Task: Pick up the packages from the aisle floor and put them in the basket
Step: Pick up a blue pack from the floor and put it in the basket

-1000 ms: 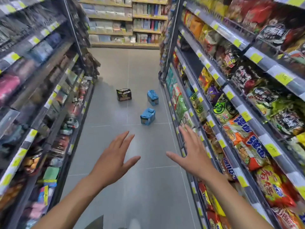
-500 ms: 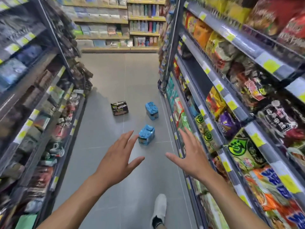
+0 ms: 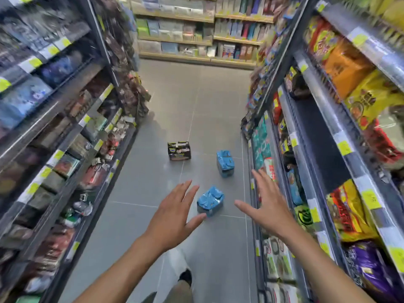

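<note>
Blue wrap on the near package (image 3: 210, 201), sitting on the floor (image 3: 175, 106) right between both hands and below them. Left hand (image 3: 172, 217) and right hand (image 3: 267, 206) are spread wide, holding nothing. I'd crouch and squeeze it from both sides, gently, since the wrap looks slippery. The far blue package (image 3: 225, 163) and dark package (image 3: 179, 150) lie beyond the fingertips.

Nearest blue package (image 3: 210, 201): now closer, between both spread hands, left (image 3: 172, 217), right (image 3: 267, 205); white shoe gone from view.
</note>
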